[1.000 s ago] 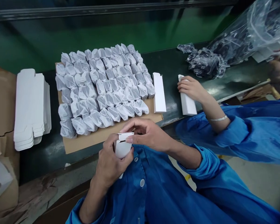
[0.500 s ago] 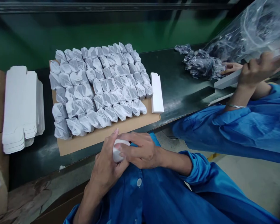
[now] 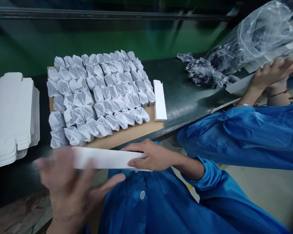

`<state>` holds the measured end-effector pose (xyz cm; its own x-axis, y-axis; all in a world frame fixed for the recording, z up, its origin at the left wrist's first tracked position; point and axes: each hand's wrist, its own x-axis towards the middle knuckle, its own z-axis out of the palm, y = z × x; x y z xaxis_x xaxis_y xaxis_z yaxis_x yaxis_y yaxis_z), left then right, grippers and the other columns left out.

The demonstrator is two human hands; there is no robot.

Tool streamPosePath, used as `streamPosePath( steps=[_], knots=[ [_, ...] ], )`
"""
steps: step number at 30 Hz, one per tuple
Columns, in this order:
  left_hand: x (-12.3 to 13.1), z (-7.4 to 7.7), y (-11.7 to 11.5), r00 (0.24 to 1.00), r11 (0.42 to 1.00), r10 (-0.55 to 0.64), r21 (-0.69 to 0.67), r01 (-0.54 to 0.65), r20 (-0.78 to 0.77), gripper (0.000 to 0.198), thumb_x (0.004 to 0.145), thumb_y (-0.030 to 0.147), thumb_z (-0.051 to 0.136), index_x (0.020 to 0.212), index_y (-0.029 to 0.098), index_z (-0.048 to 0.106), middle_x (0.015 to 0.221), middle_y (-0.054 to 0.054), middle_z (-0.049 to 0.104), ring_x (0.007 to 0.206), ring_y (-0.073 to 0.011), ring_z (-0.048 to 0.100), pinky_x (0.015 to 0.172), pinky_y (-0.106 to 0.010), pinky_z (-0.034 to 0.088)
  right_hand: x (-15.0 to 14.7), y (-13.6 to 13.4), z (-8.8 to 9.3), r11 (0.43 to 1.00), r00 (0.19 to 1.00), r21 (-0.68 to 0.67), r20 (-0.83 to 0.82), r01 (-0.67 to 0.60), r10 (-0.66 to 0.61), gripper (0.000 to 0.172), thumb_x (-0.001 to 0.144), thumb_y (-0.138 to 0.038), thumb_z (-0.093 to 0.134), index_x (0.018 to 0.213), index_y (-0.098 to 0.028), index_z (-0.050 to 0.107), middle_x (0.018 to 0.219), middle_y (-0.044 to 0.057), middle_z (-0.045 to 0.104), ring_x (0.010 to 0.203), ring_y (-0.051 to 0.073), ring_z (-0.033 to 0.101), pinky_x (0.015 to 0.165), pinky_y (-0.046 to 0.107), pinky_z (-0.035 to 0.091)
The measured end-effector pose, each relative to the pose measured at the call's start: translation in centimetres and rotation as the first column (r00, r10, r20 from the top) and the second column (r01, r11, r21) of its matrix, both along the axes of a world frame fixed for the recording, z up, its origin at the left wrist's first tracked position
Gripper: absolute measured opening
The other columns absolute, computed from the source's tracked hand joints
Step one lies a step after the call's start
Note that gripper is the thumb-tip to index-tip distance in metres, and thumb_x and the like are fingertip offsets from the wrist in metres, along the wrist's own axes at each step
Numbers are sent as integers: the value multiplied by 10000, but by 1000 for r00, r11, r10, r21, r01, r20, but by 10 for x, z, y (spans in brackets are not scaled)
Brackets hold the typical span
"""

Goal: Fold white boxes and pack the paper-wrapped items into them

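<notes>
My right hand point(image 3: 150, 156) grips a long white carton box point(image 3: 107, 158) lying crosswise just in front of my chest. My left hand point(image 3: 68, 185) is blurred with motion, its fingers apart, beside the box's left end. Beyond the box, many white paper-wrapped items point(image 3: 97, 94) lie in tight rows on a brown cardboard sheet point(image 3: 127, 134). A single white carton point(image 3: 160, 100) lies at the sheet's right end, and a stack of flat white carton blanks point(image 3: 14, 117) lies to the left.
The dark green work belt point(image 3: 183, 97) runs across the view. At right, a co-worker's hand point(image 3: 271, 74) in a blue sleeve holds a white carton near a clear plastic bag point(image 3: 256, 35) of dark wrapped items. Concrete floor shows at lower right.
The white box has swung from end-on between my hands to lying crosswise. My left hand has moved down and left, off the box. The co-worker's carton is now raised near the bag.
</notes>
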<state>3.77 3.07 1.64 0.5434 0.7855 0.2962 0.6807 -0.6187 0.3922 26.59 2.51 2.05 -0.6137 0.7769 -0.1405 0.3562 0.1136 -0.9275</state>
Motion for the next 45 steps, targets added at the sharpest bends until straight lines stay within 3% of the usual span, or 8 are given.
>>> streamPosePath(
  steps=[3, 7, 12, 20, 24, 29, 36, 45],
  knots=[
    [-12, -6, 0, 955, 924, -184, 289, 249, -234, 629, 890, 368, 685, 1453, 210, 456, 1188, -119, 704, 1057, -308, 684, 921, -461, 527, 20, 16, 10, 982, 994, 156, 53, -107, 100, 344, 972, -411, 578, 1207, -172, 654, 1065, 62, 735, 865, 169, 675, 718, 259, 489],
    [0, -21, 1, 960, 928, -201, 277, 250, -193, 489, 898, 448, 662, 1253, 120, 592, 947, -96, 739, 804, -213, 705, 707, -316, 533, 45, 35, 7, 808, 796, 568, 411, 159, -445, 313, 1012, -263, 489, 1270, -150, 624, 1191, 143, 685, 1045, 247, 625, 869, 370, 472],
    [52, -25, 16, 911, 907, -382, 129, 402, -155, 468, 887, 456, 649, 1191, 103, 596, 1421, -226, 561, 1344, -348, 527, 1100, -498, 461, 58, 54, -13, 780, 629, 613, 656, -124, -416, 493, 977, -168, 487, 1469, -148, 461, 1128, 138, 681, 990, 273, 596, 855, 396, 425],
    [97, -29, 50, 903, 919, -327, 129, 373, -280, 333, 767, 297, 764, 974, 70, 637, 1512, -333, 412, 1459, -438, 355, 1190, -574, 346, 76, 51, -19, 747, 636, 663, 596, -44, -491, 384, 982, -209, 516, 1359, -167, 571, 1084, 120, 706, 991, 262, 578, 927, 414, 395],
    [79, -28, 38, 919, 904, -320, 216, 369, -231, 313, 859, 300, 666, 1073, 73, 639, 1476, -286, 490, 1406, -396, 459, 1157, -545, 387, 81, 44, -13, 628, 694, 770, 388, 117, -606, 260, 957, -197, 549, 1190, -160, 659, 1056, 113, 721, 991, 264, 613, 939, 443, 428],
    [38, -26, 11, 978, 937, -169, 289, 198, -122, 582, 906, 383, 653, 1403, 113, 515, 1069, -127, 751, 872, -231, 728, 772, -315, 534, 85, 5, 23, 371, 596, 589, -246, 718, -764, 304, 971, -290, 572, 1275, -275, 580, 1133, 63, 692, 961, 226, 671, 798, 388, 534],
    [19, -29, -2, 996, 952, 32, 305, -6, -83, 772, 854, 357, 735, 1518, 151, 401, 1136, -118, 723, 887, -220, 713, 745, -294, 504, 59, -29, 35, 760, 830, 338, -173, 555, -530, 296, 909, -164, 678, 1184, -273, 689, 1127, 42, 728, 1047, 198, 665, 834, 328, 555],
    [34, -30, -11, 979, 951, -111, 268, 154, -169, 709, 876, 141, 631, 1472, 452, 409, 1260, -73, 631, 1038, -247, 669, 792, -317, 529, 78, 11, 51, 993, 986, 109, 150, 54, -70, 235, 971, -251, 604, 1183, -201, 694, 1106, 55, 726, 957, 161, 666, 789, 274, 505]
  ],
)
